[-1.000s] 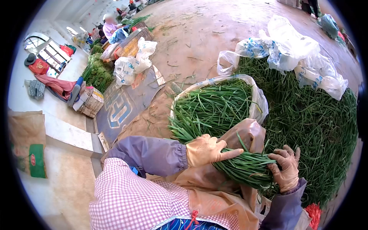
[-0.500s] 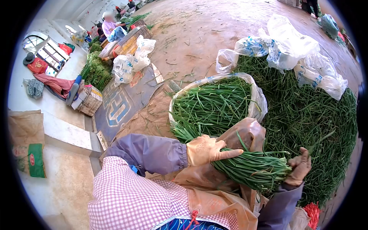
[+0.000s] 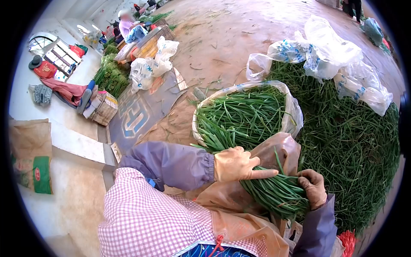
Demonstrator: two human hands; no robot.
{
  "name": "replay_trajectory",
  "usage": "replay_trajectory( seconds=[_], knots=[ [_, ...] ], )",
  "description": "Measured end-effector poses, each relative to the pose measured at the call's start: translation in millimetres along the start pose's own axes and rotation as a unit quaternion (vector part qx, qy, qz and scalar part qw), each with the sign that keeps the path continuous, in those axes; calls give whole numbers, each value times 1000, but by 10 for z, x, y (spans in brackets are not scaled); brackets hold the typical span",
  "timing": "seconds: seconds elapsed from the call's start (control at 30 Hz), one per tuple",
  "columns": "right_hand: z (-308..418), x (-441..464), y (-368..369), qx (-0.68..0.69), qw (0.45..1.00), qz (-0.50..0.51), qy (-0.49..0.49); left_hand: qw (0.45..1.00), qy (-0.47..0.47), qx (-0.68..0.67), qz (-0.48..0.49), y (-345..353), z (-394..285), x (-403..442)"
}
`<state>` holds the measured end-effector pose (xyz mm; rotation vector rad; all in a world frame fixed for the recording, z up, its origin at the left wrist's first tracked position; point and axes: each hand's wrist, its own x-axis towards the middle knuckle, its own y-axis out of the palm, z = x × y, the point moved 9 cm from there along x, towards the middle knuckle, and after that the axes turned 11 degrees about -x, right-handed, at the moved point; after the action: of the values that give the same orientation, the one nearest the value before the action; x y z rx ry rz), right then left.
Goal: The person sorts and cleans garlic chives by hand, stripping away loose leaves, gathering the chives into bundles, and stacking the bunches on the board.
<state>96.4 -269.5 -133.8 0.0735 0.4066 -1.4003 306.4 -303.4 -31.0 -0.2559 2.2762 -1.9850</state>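
My left hand [image 3: 236, 165], in a tan glove, is closed round a bunch of long green stalks [image 3: 278, 195], its index finger stretched across the top. At the bunch's right end is my right hand [image 3: 313, 187], in a stained glove, with its fingers curled against the stalk ends. The bunch lies over my brown plastic apron [image 3: 244, 229]. Beyond it stands a white-lined container [image 3: 295, 112] full of similar stalks.
A large heap of green stalks [image 3: 349, 150] covers the right side, with clear plastic bags [image 3: 329, 51] on top. Red string [image 3: 347, 242] lies at the lower right. Another person [image 3: 128, 28] sits at the upper left near a wicker basket [image 3: 105, 110].
My right hand moved out to the right, off the stalk ends, then came back left against them. My left hand kept hold of the bunch. The view has shifted slightly.
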Motion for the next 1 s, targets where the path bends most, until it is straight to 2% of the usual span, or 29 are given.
replay_trajectory(
  seconds=[0.13, 0.17, 0.27, 0.37, 0.47, 0.5, 0.6, 0.67, 0.7, 0.73, 0.77, 0.8, 0.83, 0.87, 0.9, 0.97, 1.0],
  knots=[
    [26, -245, -386, 114, 966, -229, -43, 999, -20, -10, 27, 36, 48, 51],
    [-79, -255, -458, 193, 947, -248, -66, 999, -21, -23, 25, 27, 53, 59],
    [-440, -249, -673, 299, 891, -324, -108, 998, -20, -51, 22, 22, 56, 69],
    [-514, -261, -622, 284, 912, -286, -80, 997, -18, -65, 25, 58, 77, 48],
    [-611, -372, -724, 314, 906, -280, -42, 994, -18, -99, 32, 70, 90, 29],
    [-756, -424, -891, 315, 890, -329, -39, 993, -19, -112, 34, 67, 105, 27],
    [-1369, -750, -1612, 403, 826, -388, -65, 988, -30, -143, 41, 114, 150, -3],
    [-2032, -881, -1944, 205, 875, -436, 39, 985, -36, -159, 48, 135, 160, -18],
    [-2171, -912, -2041, 101, 882, -452, 89, 985, -36, -164, 50, 102, 162, -3],
    [-1858, -828, -1686, 62, 912, -389, 118, 984, -36, -169, 53, 70, 164, 12],
    [-1805, -651, -1477, -4, 942, -321, 93, 983, -37, -168, 69, 57, 156, 42],
    [-1356, -524, -1047, 63, 967, -240, 51, 981, -39, -167, 86, 32, 147, 89],
    [-1088, -376, -637, 192, 971, -140, 14, 980, -42, -165, 102, 17, 151, 126],
    [-843, -328, -352, 267, 960, -82, 4, 979, -35, -166, 109, 1, 149, 151],
    [-486, -339, -57, 329, 941, -69, 33, 979, -29, -166, 115, -13, 156, 181],
    [-780, -112, 188, 315, 940, 57, 119, 969, -42, -183, 159, -96, 179, 238],
    [-635, -80, 236, 255, 960, 110, 38, 967, -42, -205, 148, -133, 231, 253]
  ],
)
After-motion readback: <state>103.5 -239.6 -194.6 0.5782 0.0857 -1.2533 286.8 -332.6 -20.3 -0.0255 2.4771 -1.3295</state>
